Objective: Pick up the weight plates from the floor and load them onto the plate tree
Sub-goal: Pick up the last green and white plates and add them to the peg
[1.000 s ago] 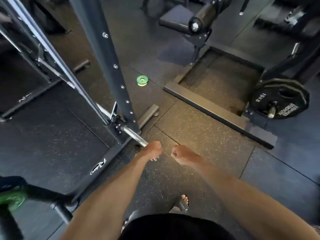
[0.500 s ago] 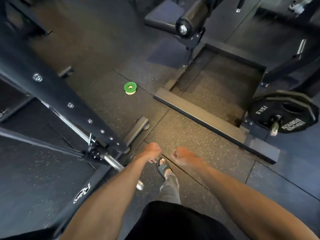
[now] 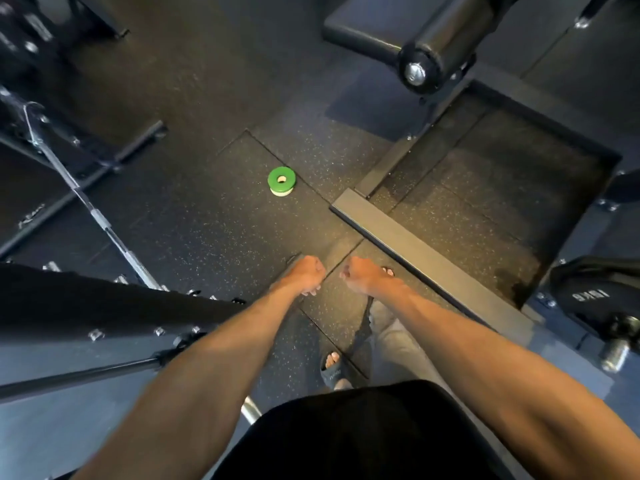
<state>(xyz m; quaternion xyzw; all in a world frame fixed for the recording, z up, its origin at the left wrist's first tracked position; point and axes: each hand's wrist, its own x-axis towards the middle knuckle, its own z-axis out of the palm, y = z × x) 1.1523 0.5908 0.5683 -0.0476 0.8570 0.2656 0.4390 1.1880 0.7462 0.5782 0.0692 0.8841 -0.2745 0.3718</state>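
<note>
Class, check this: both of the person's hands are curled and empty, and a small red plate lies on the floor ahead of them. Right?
No. The small plate is green, not red; the head view shows it. The left hand and right hand are indeed curled and empty.

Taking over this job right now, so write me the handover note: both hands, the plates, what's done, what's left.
Left hand: fingers curled, holding nothing. Right hand: the same.
Green plate lies on the floor ahead of both hands, stacked on a pale plate.
Black plate sits on a peg at the right edge.
Done: nothing picked up yet.
Left: lift the green stack and load it; no plate tree clearly in view.
</note>
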